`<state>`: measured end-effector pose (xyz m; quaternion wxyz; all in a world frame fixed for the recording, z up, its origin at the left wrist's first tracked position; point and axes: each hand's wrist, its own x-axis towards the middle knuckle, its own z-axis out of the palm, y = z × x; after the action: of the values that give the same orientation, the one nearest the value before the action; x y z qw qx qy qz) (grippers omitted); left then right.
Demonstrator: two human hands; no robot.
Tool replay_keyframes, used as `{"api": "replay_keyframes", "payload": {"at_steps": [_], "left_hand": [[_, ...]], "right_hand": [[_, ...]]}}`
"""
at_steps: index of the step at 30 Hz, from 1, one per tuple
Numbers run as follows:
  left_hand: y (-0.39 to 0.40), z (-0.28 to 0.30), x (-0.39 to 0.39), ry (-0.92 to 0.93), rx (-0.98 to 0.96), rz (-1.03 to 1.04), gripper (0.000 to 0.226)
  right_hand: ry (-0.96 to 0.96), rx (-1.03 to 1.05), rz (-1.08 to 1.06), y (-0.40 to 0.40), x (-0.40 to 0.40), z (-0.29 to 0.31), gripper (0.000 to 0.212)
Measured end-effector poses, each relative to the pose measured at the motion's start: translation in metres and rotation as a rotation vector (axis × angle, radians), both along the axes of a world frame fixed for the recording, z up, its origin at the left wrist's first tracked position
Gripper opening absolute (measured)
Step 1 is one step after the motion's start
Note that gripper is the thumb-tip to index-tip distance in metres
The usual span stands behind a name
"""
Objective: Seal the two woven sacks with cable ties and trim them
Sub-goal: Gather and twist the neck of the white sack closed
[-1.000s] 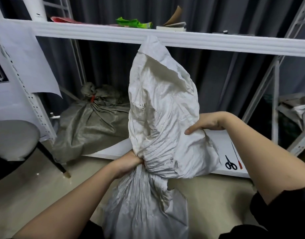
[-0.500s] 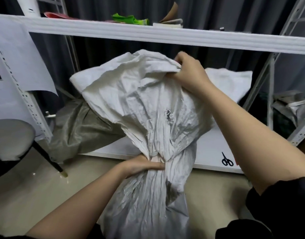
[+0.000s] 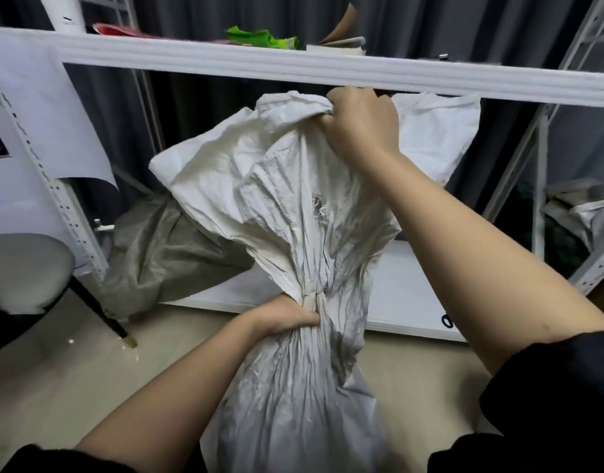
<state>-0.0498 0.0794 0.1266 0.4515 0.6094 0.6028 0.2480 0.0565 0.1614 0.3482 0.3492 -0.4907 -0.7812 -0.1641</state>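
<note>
Two sacks in view, two hands, one shelf rack. The white woven sack (image 3: 293, 216) is front and centre, standing on the floor right below the camera, its body running off the bottom edge. It's crumpled all over, bunched into a tight neck about halfway up, and there's a small frayed hole in the fabric above that neck. The left hand (image 3: 287, 314) has its fingers wrapped tight around the bunched neck. The right hand (image 3: 360, 126) is up high, just under the upper shelf (image 3: 328, 68), fingers curled into the loose top edge of the sack, holding it up.

The second one, a grey-green sack (image 3: 164, 264), slumps on the low white shelf board (image 3: 413, 295) behind, partly hidden by the white one. The right forearm covers most of a pair of scissors (image 3: 447, 320) on that board; only a black handle loop peeks out. Green wrapper (image 3: 259, 37) and a book (image 3: 338, 46) sit on the upper shelf, and a grey stool (image 3: 24, 268) stands off to the left.
</note>
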Motion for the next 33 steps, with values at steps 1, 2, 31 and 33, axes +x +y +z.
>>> {"api": "replay_keyframes", "payload": {"at_steps": [1, 2, 31, 33], "left_hand": [[0.001, -0.002, -0.002, 0.005, -0.002, 0.015, 0.029], [0.001, -0.003, -0.002, -0.002, 0.002, 0.019, 0.028], [-0.009, -0.009, -0.001, -0.517, -0.284, 0.091, 0.057], [-0.01, -0.004, 0.011, -0.433, -0.267, 0.077, 0.036]], "right_hand": [[0.024, 0.003, -0.021, 0.002, 0.003, -0.002, 0.024], [0.049, -0.007, -0.045, 0.005, 0.008, -0.003, 0.024], [1.386, -1.054, 0.457, 0.022, 0.049, -0.106, 0.038], [1.426, -0.956, 0.543, 0.015, 0.027, -0.091, 0.021]]}}
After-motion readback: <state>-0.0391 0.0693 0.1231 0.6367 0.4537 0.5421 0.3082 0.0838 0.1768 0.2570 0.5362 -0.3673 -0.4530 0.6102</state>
